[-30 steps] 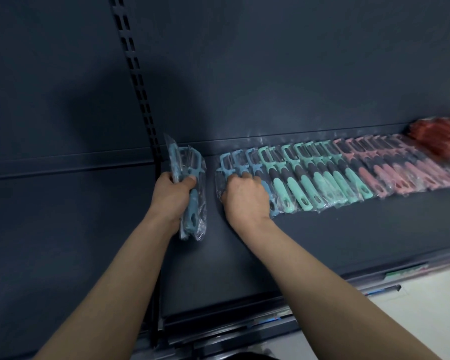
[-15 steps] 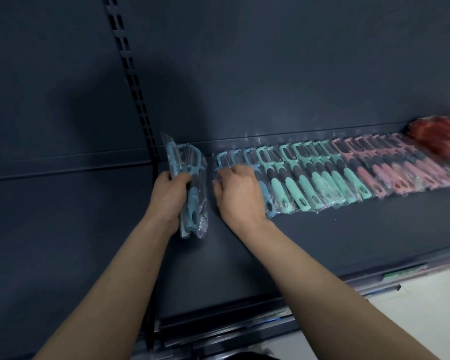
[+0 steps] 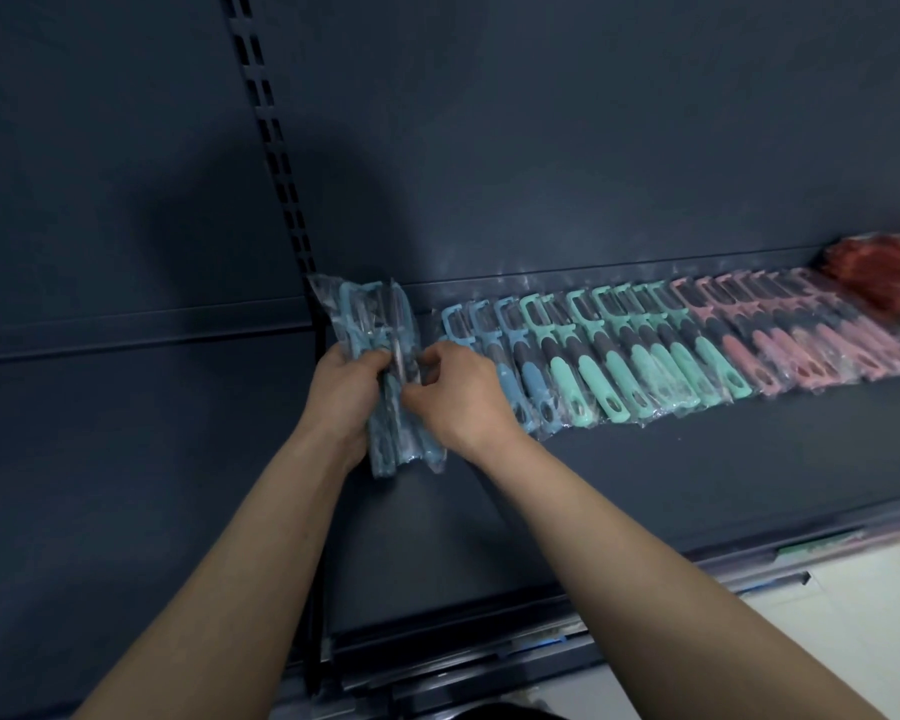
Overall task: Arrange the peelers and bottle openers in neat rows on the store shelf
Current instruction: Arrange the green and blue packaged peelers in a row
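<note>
A row of peelers (image 3: pixel 645 350) already lies along the back of the shelf (image 3: pixel 697 459); the left hand (image 3: pixel 346 389) grips a bundle of blue peelers (image 3: pixel 372 317) at the row's left end, the right hand (image 3: pixel 461 394) pinches its edge, so these packs likely remain to be placed.

Bundle of bagged blue peelers (image 3: pixel 372 319) upright, left of overlapping blue-green-pink row (image 3: pixel 671 350)

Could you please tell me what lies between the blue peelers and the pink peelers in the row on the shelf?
In the head view, bagged mint-green peelers fill that stretch, overlapping one another.
</note>
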A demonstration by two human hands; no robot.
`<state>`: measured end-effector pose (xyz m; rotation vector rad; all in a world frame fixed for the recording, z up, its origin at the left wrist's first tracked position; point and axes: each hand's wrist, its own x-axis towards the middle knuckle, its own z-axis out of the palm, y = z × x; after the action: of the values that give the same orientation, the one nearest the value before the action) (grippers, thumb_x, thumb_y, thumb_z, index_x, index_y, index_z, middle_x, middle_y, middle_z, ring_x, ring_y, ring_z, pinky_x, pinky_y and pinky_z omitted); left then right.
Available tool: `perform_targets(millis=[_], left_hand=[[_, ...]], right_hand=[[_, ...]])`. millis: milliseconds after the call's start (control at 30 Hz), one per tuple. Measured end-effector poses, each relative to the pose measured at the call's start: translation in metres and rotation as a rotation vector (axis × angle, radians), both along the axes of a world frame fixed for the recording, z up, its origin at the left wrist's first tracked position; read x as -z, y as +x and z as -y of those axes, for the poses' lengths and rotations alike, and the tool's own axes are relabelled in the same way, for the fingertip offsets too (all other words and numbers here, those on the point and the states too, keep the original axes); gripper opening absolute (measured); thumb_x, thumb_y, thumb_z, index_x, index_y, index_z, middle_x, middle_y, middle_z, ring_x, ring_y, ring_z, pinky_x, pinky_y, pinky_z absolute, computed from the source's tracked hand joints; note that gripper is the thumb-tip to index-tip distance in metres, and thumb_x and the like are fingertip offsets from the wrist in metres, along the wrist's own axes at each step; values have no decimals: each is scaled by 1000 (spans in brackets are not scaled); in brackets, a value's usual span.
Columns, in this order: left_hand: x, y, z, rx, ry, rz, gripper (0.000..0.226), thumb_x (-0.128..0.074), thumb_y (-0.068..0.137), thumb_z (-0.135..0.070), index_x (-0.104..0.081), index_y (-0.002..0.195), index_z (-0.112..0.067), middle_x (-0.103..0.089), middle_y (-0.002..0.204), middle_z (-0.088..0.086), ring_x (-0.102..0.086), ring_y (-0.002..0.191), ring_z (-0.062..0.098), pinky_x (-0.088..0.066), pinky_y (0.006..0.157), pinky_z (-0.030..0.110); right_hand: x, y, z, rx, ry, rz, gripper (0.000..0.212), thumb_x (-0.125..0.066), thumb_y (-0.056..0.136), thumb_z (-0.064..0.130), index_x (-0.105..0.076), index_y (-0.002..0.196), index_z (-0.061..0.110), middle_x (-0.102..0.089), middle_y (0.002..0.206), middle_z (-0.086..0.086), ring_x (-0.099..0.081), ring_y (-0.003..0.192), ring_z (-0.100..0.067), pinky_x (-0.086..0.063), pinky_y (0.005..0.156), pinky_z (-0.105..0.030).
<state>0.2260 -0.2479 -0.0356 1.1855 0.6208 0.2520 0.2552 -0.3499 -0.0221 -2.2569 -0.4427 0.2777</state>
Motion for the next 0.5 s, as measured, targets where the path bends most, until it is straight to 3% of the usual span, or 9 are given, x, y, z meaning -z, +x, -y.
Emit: perform_targets(millis=[67, 200, 367, 500], left_hand=[[0, -1, 0, 14, 58, -11, 22, -45, 90, 4, -63, 95, -8, -69, 88, 12, -68, 72, 21, -57, 58, 29], [2, -3, -4, 0, 109, -46, 20, -47, 89, 3, -60, 101, -5, -66, 85, 14, -65, 70, 22, -56, 63, 35], [2, -5, -6, -2, 154, -63, 17, -47, 88, 3, -59, 92, -9, -62, 80, 11, -63, 68, 20, -53, 59, 32], [2, -7, -6, -5, 142, -59, 17, -47, 89, 3, -58, 91, -11, -63, 79, 10, -63, 68, 19, -54, 57, 30]], right_hand=[[2, 1, -1, 42, -30, 17, 31, -61, 85, 20, -52, 112, 9, -62, 105, -12, -60, 93, -28, -51, 75, -32], [4, 4, 2, 66, -136, 112, 36, -55, 88, 13, -49, 123, 10, -61, 104, -16, -59, 96, -35, -49, 75, -35], [10, 5, 5, 4, -307, 326, 25, -45, 87, -1, -62, 105, 2, -56, 106, -17, -50, 103, -33, -35, 73, -29], [9, 5, 5, -22, -379, 352, 29, -46, 95, 22, -62, 115, 10, -54, 119, -13, -41, 113, -32, -37, 91, -34]])
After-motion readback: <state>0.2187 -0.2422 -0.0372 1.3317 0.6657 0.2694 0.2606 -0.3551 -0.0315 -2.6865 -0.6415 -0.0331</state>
